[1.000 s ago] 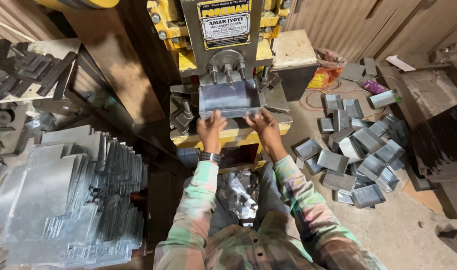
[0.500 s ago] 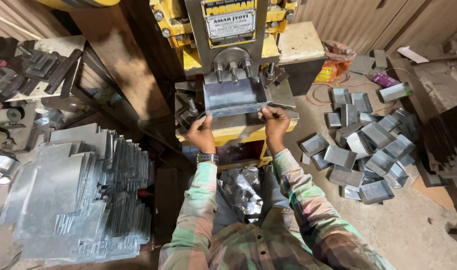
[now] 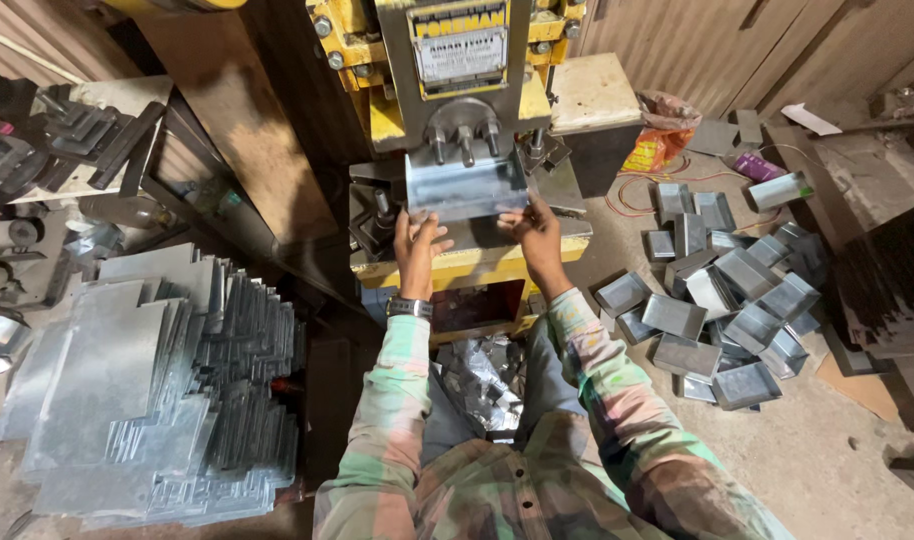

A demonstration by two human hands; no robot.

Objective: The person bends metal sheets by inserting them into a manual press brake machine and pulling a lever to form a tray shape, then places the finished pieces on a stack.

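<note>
Dusty concrete floor (image 3: 827,470), heap of folded metal trays (image 3: 722,300), stacked flat sheets (image 3: 147,390)

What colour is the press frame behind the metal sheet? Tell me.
Yellow, with a grey front plate, on the press; head view shows it best.

We held both arms stretched forward, sleeves down to the wrists, a watch on the left wrist. Our left hand (image 3: 417,248) and right hand (image 3: 537,232) were raised side by side, palms turned inward, fingers curled and pinching at their tips.
</note>
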